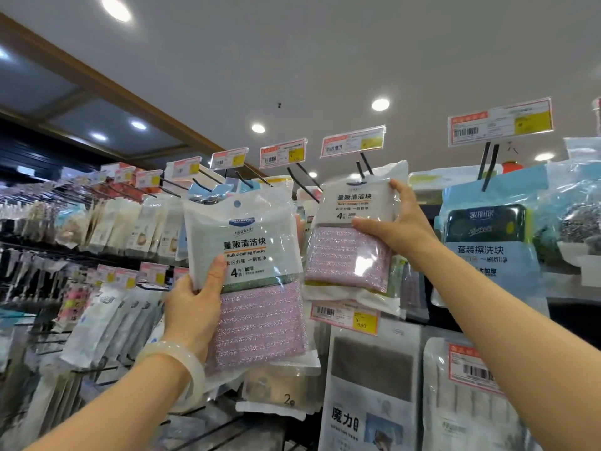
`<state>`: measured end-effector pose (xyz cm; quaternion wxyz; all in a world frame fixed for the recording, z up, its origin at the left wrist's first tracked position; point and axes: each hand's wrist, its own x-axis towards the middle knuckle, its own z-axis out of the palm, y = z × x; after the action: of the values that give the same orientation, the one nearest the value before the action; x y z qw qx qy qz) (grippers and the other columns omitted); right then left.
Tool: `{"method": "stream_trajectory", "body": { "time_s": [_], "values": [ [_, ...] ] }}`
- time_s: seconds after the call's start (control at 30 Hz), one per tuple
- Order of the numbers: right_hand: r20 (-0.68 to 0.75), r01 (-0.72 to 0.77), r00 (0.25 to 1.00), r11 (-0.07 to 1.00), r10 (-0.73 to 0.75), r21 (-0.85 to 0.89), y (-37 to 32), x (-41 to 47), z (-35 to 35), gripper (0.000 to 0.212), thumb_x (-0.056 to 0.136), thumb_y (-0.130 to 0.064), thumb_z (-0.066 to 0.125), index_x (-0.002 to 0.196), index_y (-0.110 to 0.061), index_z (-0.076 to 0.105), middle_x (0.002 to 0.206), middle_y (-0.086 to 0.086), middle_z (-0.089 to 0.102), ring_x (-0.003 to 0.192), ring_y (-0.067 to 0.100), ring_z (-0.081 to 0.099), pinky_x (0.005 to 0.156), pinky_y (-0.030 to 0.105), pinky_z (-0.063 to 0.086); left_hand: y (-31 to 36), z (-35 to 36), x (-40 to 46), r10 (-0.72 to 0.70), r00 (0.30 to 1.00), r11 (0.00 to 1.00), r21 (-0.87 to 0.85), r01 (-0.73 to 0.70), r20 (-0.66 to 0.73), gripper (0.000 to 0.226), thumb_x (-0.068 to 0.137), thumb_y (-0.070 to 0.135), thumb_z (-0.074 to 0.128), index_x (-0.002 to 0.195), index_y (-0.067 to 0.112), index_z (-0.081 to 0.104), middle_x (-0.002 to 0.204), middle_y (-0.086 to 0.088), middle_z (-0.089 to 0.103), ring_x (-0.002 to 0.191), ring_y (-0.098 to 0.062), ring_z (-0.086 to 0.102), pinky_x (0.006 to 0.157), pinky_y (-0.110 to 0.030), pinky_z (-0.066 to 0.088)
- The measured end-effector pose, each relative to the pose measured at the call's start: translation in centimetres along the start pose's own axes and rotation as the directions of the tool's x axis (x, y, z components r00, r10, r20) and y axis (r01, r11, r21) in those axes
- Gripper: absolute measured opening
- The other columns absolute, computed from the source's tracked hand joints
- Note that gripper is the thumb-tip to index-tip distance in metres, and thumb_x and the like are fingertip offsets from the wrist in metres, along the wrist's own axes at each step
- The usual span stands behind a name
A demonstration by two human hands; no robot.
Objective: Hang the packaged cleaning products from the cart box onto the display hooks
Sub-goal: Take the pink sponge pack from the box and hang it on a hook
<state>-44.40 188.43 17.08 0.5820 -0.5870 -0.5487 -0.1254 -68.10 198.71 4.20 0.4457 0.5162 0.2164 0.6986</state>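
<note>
Two packs of cleaning pads in hand, both raised to top row of display. Left hand (pixel 192 307) grips first pack (pixel 250 275) at its left edge, thumb across front, fingers behind; hang hole at pack top free, not on any hook. Right hand (pixel 395 226) holds second pack (pixel 354 236) by its right edge, thumb at top corner, fingers curled over front; pack top sits right at black hook (pixel 364 166) under price tag (pixel 353 141). Cannot tell if hole is threaded yet. Cart box not in view.

Step in hand, by judgement: hanging second pack.

Next move calls for:
- align hole w/ hook tip, push pack back along hook;
- release right hand, then bring first pack to same hook or adjacent one.
</note>
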Motion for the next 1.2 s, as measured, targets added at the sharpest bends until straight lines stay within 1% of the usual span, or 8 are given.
{"method": "stream_trajectory", "body": {
  "time_s": [0.17, 0.37, 0.47, 0.67, 0.8, 0.9, 1.07, 1.2],
  "values": [
    [-0.016, 0.0, 1.0, 1.0, 0.0, 0.003, 1.1, 0.3, -0.2, 0.094, 0.068, -0.029, 0.081, 0.141, -0.03, 0.022, 0.138, 0.007, 0.04, 0.107, 0.027, 0.053, 0.09, 0.046, 0.05, 0.0, 0.1, 0.0, -0.004, 1.0, 1.0, 0.006, 0.004, -0.007, 0.053, 0.061, 0.064, 0.06, 0.085, 0.016, 0.057, 0.092, -0.009, 0.068, 0.088, -0.032, 0.065, 0.081, -0.05, 0.054],
    [-0.001, -0.26, 0.965, 0.963, 0.261, 0.065, 2.5, 2.8, 0.1, 0.088, 0.071, -0.023, 0.079, 0.14, -0.025, 0.025, 0.111, 0.003, 0.045, 0.08, 0.018, 0.051, 0.055, 0.026, 0.043, 0.6, 0.7, 0.3, 0.002, 1.0, 1.0, 0.023, -0.003, 0.021, 0.058, 0.06, 0.065, 0.059, 0.086, 0.013, 0.058, 0.096, -0.013, 0.068, 0.091, -0.034, 0.065, 0.084, -0.053, 0.053],
    [-0.066, -0.279, 0.96, 0.948, 0.272, -0.153, 4.4, 3.9, 0.4, 0.081, 0.077, -0.022, 0.074, 0.14, -0.022, 0.023, 0.118, 0.01, 0.047, 0.095, 0.025, 0.051, 0.074, 0.033, 0.042, 0.7, 1.0, 0.6, -0.002, 0.999, 1.0, 0.025, 0.001, 0.052, 0.063, 0.058, 0.065, 0.06, 0.091, 0.012, 0.059, 0.097, -0.012, 0.069, 0.093, -0.034, 0.065, 0.085, -0.055, 0.052],
    [-0.176, -0.271, 0.961, 0.857, 0.214, -0.438, 7.5, 4.7, 2.6, 0.063, 0.088, -0.024, 0.059, 0.135, -0.033, 0.018, 0.132, 0.024, 0.027, 0.107, 0.041, 0.046, 0.079, 0.043, 0.038, 0.7, 1.8, 1.7, -0.022, 0.996, 1.0, -0.015, 0.024, 0.089, 0.065, 0.061, 0.06, 0.061, 0.099, 0.008, 0.06, 0.1, -0.012, 0.07, 0.094, -0.033, 0.066, 0.086, -0.051, 0.053],
    [-0.094, -0.286, 0.956, 0.803, 0.279, -0.523, 8.2, 5.2, 3.1, 0.076, 0.087, -0.017, 0.06, 0.141, -0.041, 0.011, 0.139, 0.023, 0.013, 0.115, 0.043, 0.041, 0.098, 0.052, 0.039, 0.9, 2.3, 1.9, -0.023, 0.989, 0.997, -0.066, 0.033, 0.144, 0.053, 0.065, 0.055, 0.062, 0.095, 0.012, 0.064, 0.087, -0.002, 0.075, 0.074, -0.018, 0.072, 0.056, -0.027, 0.057],
    [-0.035, -0.363, 0.915, 0.783, 0.401, -0.505, 8.1, 5.5, 2.7, 0.086, 0.089, -0.021, 0.06, 0.148, -0.029, -0.001, 0.15, 0.023, 0.005, 0.134, 0.045, 0.021, 0.111, 0.052, 0.023, 1.3, 2.6, 1.9, -0.002, 0.98, 0.996, -0.086, 0.019, 0.199, 0.046, 0.069, 0.052, 0.062, 0.094, 0.013, 0.065, 0.08, 0.005, 0.076, 0.067, -0.009, 0.071, 0.048, -0.017, 0.052],
    [-0.119, -0.414, 0.904, 0.769, 0.411, -0.487, 8.6, 5.1, 1.8, 0.057, 0.098, -0.027, 0.043, 0.148, -0.017, 0.018, 0.149, 0.02, 0.019, 0.135, 0.038, 0.022, 0.107, 0.045, 0.022, 1.9, 3.0, 1.8, -0.007, 0.976, 0.996, -0.088, 0.027, 0.217, 0.05, 0.07, 0.052, 0.062, 0.099, 0.012, 0.064, 0.084, 0.002, 0.076, 0.071, -0.011, 0.072, 0.051, -0.019, 0.053],
    [0.016, -0.317, 0.909, 0.714, 0.417, -0.624, 4.6, 4.4, 1.4, 0.048, 0.094, -0.038, 0.049, 0.133, -0.011, 0.043, 0.134, 0.011, 0.045, 0.123, 0.028, 0.043, 0.107, 0.036, 0.034, 1.8, 3.6, 1.3, 0.001, 0.973, 0.997, -0.076, 0.017, 0.231, 0.047, 0.068, 0.052, 0.062, 0.093, 0.013, 0.066, 0.096, -0.002, 0.074, 0.084, -0.016, 0.071, 0.066, -0.026, 0.056]
  ]
}}
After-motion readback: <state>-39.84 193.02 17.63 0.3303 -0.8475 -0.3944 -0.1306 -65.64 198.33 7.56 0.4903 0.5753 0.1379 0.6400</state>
